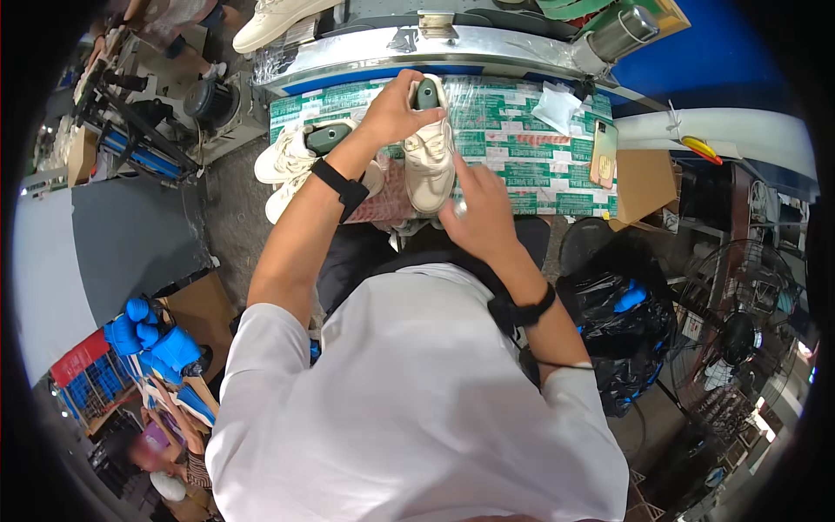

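A cream lace-up sneaker (428, 170) lies toe toward me on the bench, a dark green insert (426, 94) in its opening. My left hand (396, 111) is closed round its heel end, thumb across the opening. Beside the toe is my right hand (484, 209), index finger along the shoe's side and thumb near the toe tip. A small pale, shiny thing shows between that thumb and the fingers; its kind is unclear. More cream sneakers (283, 163) sit to the left, one with a similar green insert (327, 137), partly hidden behind my left forearm.
Green-and-white printed tape covers the bench top (496, 178). On its right lie a phone (603, 153) and a white packet (557, 108). A metal rail (504, 45) runs behind, with a steel cylinder (622, 36). A black bag (617, 322) and a fan (739, 335) stand right.
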The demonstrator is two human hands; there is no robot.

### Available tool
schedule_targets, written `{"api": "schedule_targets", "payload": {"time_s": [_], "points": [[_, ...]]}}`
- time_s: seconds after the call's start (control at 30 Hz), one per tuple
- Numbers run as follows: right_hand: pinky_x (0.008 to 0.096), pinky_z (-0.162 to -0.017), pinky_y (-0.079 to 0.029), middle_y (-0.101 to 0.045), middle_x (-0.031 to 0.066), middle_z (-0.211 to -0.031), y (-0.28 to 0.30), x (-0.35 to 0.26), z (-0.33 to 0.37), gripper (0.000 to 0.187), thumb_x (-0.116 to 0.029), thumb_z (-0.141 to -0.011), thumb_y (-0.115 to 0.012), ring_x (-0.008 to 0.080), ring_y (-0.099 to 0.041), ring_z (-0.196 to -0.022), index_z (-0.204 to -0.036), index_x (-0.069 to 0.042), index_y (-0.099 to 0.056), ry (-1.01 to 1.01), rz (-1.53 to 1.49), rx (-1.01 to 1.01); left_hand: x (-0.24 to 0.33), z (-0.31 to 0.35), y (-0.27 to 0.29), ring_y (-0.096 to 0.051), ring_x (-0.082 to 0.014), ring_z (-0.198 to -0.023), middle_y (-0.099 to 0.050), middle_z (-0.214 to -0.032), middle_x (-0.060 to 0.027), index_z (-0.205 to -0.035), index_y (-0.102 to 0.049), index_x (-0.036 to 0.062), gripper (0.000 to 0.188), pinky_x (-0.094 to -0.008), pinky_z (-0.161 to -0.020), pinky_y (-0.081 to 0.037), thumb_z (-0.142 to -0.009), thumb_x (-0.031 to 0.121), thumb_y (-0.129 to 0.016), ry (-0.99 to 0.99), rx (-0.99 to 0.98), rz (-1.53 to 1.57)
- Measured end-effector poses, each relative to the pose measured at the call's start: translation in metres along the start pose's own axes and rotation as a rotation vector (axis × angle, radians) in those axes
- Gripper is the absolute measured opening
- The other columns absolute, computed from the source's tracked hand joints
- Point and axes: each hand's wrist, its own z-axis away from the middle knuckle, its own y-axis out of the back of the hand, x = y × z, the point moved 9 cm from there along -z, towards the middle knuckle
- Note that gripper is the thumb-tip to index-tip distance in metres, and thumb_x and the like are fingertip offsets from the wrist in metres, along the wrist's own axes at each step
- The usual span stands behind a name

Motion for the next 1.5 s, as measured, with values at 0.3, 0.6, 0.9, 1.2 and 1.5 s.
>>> {"api": "schedule_targets", "payload": {"time_s": [0.3, 0.6, 0.9, 1.2, 1.5], "points": [[0.0543, -0.087, -0.05, -0.062, 0.0201, -0.105, -0.013, 0.003, -0.003, 0.069, -0.021, -0.082, -0.074, 0.0403, -0.063, -0.099, -0.143, 0.01, -0.06, 0.008, 0.086, -0.029, 0.0, 0.002, -0.004, -0.072, -0.037, -0.119, -0.071, -0.137, -0.0257, -0.15, -0.058, 0.009, 0.084, -0.0437, -0.101, -0.058, -0.084, 0.045, -0.096, -0.051, 0.026, 0.03], [0.0545, -0.09, -0.051, -0.062, 0.0211, -0.104, -0.012, 0.017, -0.012, 0.068, -0.018, -0.082, -0.073, 0.0415, -0.064, -0.099, -0.144, 0.009, -0.061, -0.059, -0.068, 0.042, -0.008, -0.003, -0.007, -0.073, -0.0394, -0.12, -0.07, -0.136, -0.0245, -0.151, -0.058, 0.0124, 0.086, -0.0448, -0.102, -0.059, -0.082, 0.047, -0.096, -0.023, -0.004, 0.042], [0.0526, -0.091, -0.049, -0.061, 0.0202, -0.108, -0.012, -0.001, 0.004, 0.071, -0.018, -0.083, -0.074, 0.0404, -0.062, -0.102, -0.147, 0.009, -0.059, -0.026, 0.035, -0.092, -0.008, -0.004, -0.004, -0.073, -0.0385, -0.12, -0.07, -0.138, -0.0259, -0.15, -0.06, 0.0137, 0.086, -0.0452, -0.1, -0.059, -0.081, 0.05, -0.096, -0.022, 0.017, 0.032], [0.0519, -0.09, -0.049, -0.062, 0.0194, -0.108, -0.012, -0.023, -0.01, 0.073, -0.017, -0.08, -0.074, 0.0391, -0.062, -0.101, -0.146, 0.011, -0.059, 0.091, 0.074, -0.02, 0.004, -0.003, -0.003, -0.075, -0.0382, -0.115, -0.074, -0.128, -0.0233, -0.147, -0.061, 0.0122, 0.085, -0.0454, -0.098, -0.06, -0.08, 0.049, -0.097, -0.004, 0.01, -0.047], [0.0474, -0.098, -0.055, -0.072, 0.0204, -0.117, -0.046, -0.008, -0.041, 0.061, -0.016, -0.085, -0.074, 0.0372, -0.07, -0.109, -0.141, 0.007, -0.067, -0.076, -0.147, -0.17, -0.002, -0.004, -0.007, -0.075, -0.0386, -0.113, -0.074, -0.126, -0.0216, -0.147, -0.06, 0.0141, 0.086, -0.0455, -0.097, -0.06, -0.079, 0.049, -0.098, 0.004, 0.03, -0.013]]}}
